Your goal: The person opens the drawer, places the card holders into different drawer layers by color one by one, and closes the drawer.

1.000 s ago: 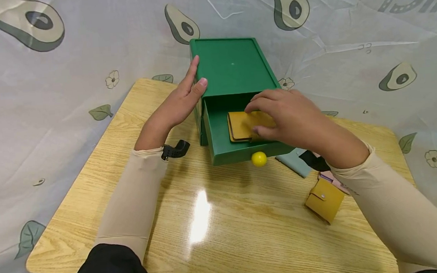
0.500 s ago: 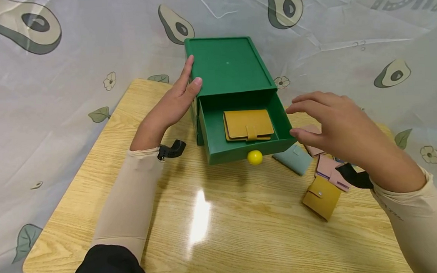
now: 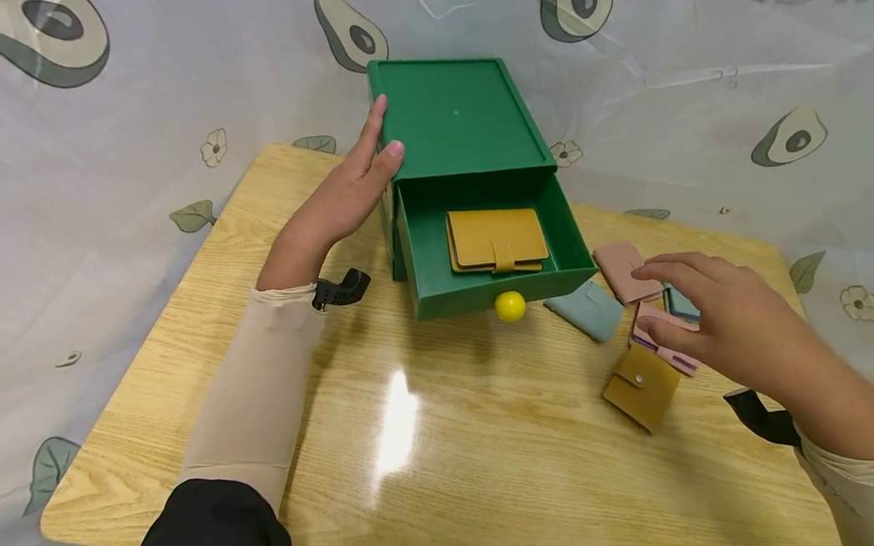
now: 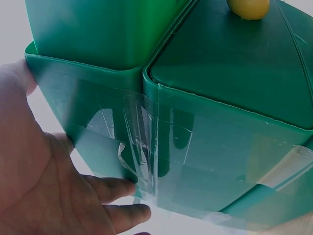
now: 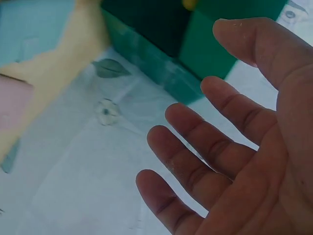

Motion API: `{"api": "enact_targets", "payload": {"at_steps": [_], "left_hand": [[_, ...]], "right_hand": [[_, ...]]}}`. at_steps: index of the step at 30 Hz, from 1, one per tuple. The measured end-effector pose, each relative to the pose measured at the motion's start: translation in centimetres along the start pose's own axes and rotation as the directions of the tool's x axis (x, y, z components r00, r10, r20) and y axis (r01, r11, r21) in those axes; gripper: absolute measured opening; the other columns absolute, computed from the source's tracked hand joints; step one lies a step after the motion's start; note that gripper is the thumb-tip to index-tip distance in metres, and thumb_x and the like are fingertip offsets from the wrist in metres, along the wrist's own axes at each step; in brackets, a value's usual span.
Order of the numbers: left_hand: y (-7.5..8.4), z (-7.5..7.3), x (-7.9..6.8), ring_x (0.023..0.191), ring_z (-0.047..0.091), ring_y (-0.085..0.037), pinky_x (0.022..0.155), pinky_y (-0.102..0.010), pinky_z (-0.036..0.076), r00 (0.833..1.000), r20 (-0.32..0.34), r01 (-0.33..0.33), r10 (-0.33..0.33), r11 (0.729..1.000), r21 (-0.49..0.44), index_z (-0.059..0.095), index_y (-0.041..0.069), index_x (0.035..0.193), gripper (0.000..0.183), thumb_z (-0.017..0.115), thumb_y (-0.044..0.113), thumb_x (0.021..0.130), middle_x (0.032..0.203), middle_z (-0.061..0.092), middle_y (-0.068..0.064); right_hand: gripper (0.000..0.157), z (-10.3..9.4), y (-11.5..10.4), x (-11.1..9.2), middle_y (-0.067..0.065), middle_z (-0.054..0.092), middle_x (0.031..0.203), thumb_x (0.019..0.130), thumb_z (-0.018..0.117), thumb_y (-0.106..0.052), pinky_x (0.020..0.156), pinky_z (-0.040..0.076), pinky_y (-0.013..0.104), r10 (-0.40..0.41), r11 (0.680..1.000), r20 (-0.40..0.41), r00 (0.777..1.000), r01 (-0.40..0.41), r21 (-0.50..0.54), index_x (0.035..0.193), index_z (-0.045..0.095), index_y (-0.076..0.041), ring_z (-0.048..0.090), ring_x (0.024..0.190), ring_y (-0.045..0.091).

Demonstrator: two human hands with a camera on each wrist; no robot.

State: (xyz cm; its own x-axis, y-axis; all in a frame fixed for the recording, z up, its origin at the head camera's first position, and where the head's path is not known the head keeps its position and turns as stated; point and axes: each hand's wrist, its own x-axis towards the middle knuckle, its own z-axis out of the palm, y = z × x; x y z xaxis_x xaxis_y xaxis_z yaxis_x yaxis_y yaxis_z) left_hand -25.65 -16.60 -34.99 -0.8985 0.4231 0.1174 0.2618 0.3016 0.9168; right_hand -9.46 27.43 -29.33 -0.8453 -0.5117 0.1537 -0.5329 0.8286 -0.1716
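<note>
A green drawer box point(image 3: 457, 117) stands at the back of the table, its top drawer point(image 3: 483, 295) pulled out by a yellow knob point(image 3: 510, 306). Inside that drawer lies a mustard-yellow wallet point(image 3: 497, 238) with a strap. My left hand point(image 3: 338, 195) rests against the box's left side, fingers extended; in the left wrist view the fingers point(image 4: 117, 188) lie along the taped green wall point(image 4: 98, 117). My right hand point(image 3: 733, 322) hovers over a group of wallets at the right, holding nothing. Below it are a pink wallet point(image 3: 625, 270) and a second pink wallet point(image 3: 667, 347), partly hidden.
A light blue wallet point(image 3: 588, 310) lies beside the drawer's front corner. Nearer me is a mustard wallet with a snap point(image 3: 643, 390). Part of a dark teal wallet point(image 3: 679, 304) shows behind the right hand. A printed cloth point(image 3: 244, 68) hangs behind the wooden table point(image 3: 494, 470).
My right hand has left the wallet in the drawer and moved right and toward me, over the other wallets. My left hand has stayed against the box.
</note>
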Motion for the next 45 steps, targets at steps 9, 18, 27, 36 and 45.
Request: {"api": "enact_targets", "payload": {"at_steps": [9,18,27,36,45], "left_hand": [[0.4,0.1,0.0,0.164,0.001,-0.009,0.133,-0.048,0.007,1.000,-0.010,-0.007,0.007,1.000,0.004,-0.010,0.051,0.169,0.070,0.034,0.055,0.115,0.176,-0.007,0.025],[0.8,0.1,-0.3,0.164,0.002,-0.009,0.133,-0.046,0.005,1.000,-0.014,0.004,-0.004,1.000,0.001,-0.010,0.050,0.170,0.069,0.032,0.053,0.115,0.175,-0.007,0.025],[1.1,0.3,-0.4,0.164,0.001,-0.008,0.133,-0.046,0.006,0.999,-0.035,-0.002,0.002,1.000,0.001,-0.009,0.047,0.171,0.069,0.033,0.051,0.116,0.177,-0.007,0.021],[1.1,0.5,-0.5,0.164,-0.001,-0.007,0.134,-0.044,0.005,0.999,-0.036,0.005,-0.006,1.000,-0.005,-0.009,0.045,0.172,0.069,0.032,0.049,0.116,0.178,-0.008,0.020],[1.2,0.4,-0.5,0.164,-0.001,-0.007,0.134,-0.044,0.005,0.999,-0.042,0.010,-0.011,1.000,-0.004,-0.009,0.045,0.172,0.069,0.033,0.048,0.117,0.178,-0.008,0.019]], "right_hand": [[0.058,3.4,1.2,-2.3,0.020,0.062,0.145,0.093,0.087,-0.019,0.097,0.049,0.071,0.107,0.991,0.160,0.981,-0.119,0.065,0.145,0.063,-0.010,0.060,0.129,0.050],[0.055,7.0,1.4,-4.0,0.022,0.061,0.145,0.095,0.086,-0.027,0.099,0.049,0.071,0.170,0.982,0.258,0.951,-0.184,0.031,0.142,0.066,-0.007,0.060,0.128,0.052],[0.065,9.2,1.7,-5.6,0.026,0.054,0.152,0.098,0.080,-0.046,0.092,0.046,0.078,0.305,0.948,0.375,0.875,-0.316,-0.032,0.148,0.062,-0.010,0.052,0.132,0.055],[0.071,10.4,1.5,-6.5,0.028,0.046,0.158,0.094,0.082,-0.053,0.094,0.045,0.080,0.323,0.939,0.400,0.858,-0.344,-0.020,0.147,0.063,-0.011,0.045,0.138,0.059],[0.071,11.3,1.7,-6.8,0.032,0.043,0.158,0.093,0.084,-0.051,0.096,0.043,0.083,0.306,0.944,0.367,0.878,-0.331,0.006,0.147,0.064,-0.010,0.043,0.137,0.067]]}}
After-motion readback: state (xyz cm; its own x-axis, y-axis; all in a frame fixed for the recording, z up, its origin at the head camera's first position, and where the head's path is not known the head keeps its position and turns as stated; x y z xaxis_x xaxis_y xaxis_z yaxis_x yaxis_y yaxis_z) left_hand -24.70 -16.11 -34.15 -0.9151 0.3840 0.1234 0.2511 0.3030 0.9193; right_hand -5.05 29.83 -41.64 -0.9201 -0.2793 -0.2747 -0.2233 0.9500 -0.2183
